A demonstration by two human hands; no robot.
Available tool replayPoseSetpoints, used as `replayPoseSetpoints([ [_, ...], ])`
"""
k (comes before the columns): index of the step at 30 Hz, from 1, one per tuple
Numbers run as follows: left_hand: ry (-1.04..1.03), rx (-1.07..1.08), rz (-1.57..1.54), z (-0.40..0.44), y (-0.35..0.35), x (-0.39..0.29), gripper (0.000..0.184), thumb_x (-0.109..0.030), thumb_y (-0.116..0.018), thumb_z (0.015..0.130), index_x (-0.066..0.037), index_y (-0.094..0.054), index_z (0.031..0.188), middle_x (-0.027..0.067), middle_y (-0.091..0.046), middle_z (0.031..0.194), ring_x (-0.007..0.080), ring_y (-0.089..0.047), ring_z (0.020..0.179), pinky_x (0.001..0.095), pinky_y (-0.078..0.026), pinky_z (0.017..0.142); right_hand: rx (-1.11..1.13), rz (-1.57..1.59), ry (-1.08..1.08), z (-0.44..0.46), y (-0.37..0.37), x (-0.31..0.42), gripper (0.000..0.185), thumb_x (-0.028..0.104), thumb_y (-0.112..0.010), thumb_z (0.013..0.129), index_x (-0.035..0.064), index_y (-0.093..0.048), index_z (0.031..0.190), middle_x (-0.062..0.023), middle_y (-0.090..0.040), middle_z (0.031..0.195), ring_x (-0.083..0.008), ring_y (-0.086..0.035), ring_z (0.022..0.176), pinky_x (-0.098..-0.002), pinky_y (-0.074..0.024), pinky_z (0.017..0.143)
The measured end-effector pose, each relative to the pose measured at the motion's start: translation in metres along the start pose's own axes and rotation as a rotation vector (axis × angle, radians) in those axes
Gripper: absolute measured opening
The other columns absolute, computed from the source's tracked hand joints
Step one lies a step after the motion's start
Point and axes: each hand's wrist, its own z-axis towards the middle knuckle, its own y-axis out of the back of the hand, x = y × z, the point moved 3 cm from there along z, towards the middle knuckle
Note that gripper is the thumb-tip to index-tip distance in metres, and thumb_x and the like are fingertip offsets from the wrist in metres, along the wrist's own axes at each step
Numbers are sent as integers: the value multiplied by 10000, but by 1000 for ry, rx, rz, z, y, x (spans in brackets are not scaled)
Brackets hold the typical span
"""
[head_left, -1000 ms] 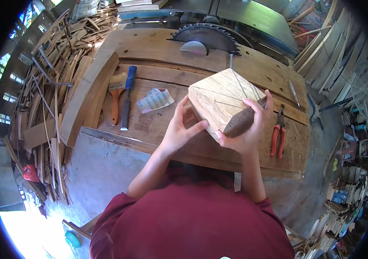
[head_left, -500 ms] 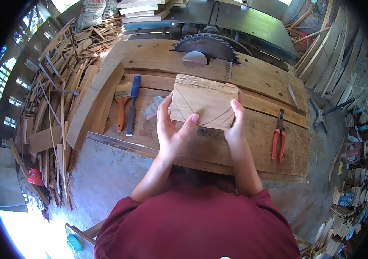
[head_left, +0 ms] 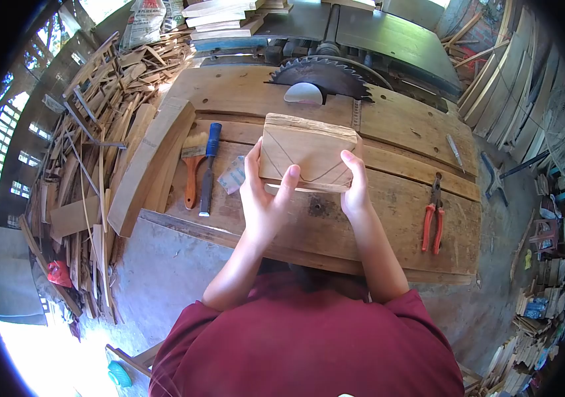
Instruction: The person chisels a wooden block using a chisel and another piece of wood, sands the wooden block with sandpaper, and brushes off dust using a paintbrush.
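Note:
Above the workbench [head_left: 388, 231], a wooden block [head_left: 309, 149] with dark lines drawn across its face is held between both hands. My left hand [head_left: 264, 188] grips its left side, thumb on the lower face. Round the right edge closes my right hand [head_left: 356, 188], its thumb near the upper right of the face. The block's top edge looks rough, and the fingers behind it are hidden. To the left on the bench lie a paintbrush [head_left: 191, 169], a blue-handled chisel [head_left: 209, 169] and a small patterned packet [head_left: 233, 175]. Red-handled pliers [head_left: 433, 215] lie to the right.
A circular saw blade [head_left: 322, 76] rises from the bench beyond the block. One thick timber piece [head_left: 146, 169] rests at the bench's left end. Scrap wood [head_left: 90, 159] is heaped further left. A thin pen-like tool [head_left: 454, 152] lies at the right.
The block has turned slightly in the hands, showing its drawn lines at a different angle and a strip of its lower edge. Both hands keep their hold. The view has shifted slightly.

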Motion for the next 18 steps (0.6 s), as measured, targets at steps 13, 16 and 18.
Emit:
replayPoseSetpoints([
  [13,84,50,48,32,26,38,516,-279,-691,987,6,-530,1386,103,-672,1166,169,-626,1056,299,-486,922,-216,-11,-17,-14,-11,3,698,361,-616,958,9,-245,1433,-163,-377,1373,-232,-390,1297,-372,-283,1131],
  [16,-83,-125,433,29,49,31,436,-293,-725,950,2,-639,1260,181,-677,1248,321,-633,1188,392,-474,1012,-265,-154,54,-22,-7,-3,719,364,-639,958,-11,-241,1426,-169,-351,1375,-238,-370,1300,-376,-287,1123],
  [18,-101,-105,569,24,67,38,468,-277,-791,873,-5,-663,1231,187,-693,1209,328,-641,1168,391,-479,1013,-286,-304,137,-37,-1,-8,759,359,-687,936,-24,-242,1419,-175,-340,1364,-250,-366,1290,-383,-293,1112],
])
